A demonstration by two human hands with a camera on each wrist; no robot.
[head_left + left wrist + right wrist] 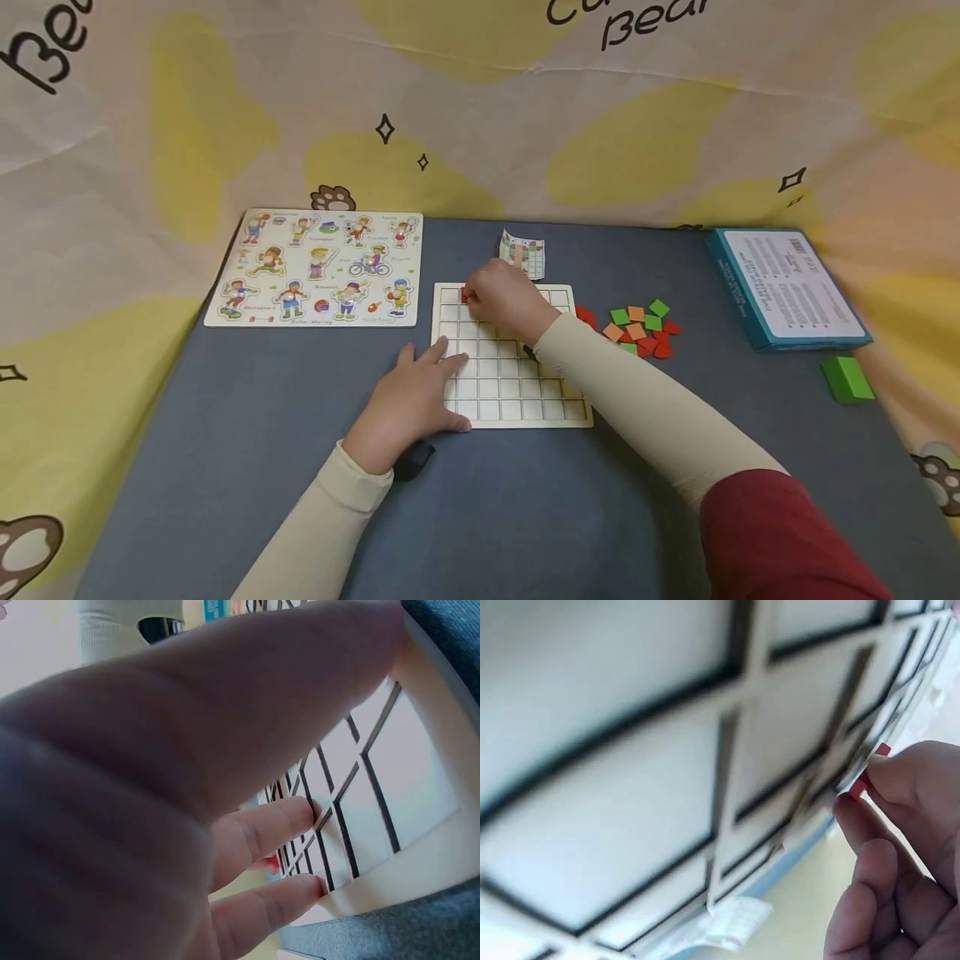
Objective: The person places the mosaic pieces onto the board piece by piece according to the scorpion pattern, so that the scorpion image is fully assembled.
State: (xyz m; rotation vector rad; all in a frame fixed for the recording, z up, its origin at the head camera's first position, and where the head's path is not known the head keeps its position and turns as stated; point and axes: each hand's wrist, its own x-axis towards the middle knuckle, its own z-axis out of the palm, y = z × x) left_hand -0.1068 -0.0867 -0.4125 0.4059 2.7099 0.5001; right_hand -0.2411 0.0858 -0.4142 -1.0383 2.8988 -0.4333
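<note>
A pale wooden grid board (489, 388) with white square cells lies on the table. My left hand (408, 398) rests on its left side, fingers spread over the frame and cells, thumb at the near edge. Over the far left part of the board, my right hand (504, 293) pinches a small red tile (861, 782) between thumb and fingertips. The tile is at the top row of cells, partly hidden by the fingers. A small printed pattern card (527, 257), curled at its edges, stands just beyond the board.
Loose red, green and orange tiles (636, 331) lie right of the board, under and beside my right forearm. A picture puzzle board (315, 267) is at the back left. At the right are a teal box (798, 287) and a green block (847, 380).
</note>
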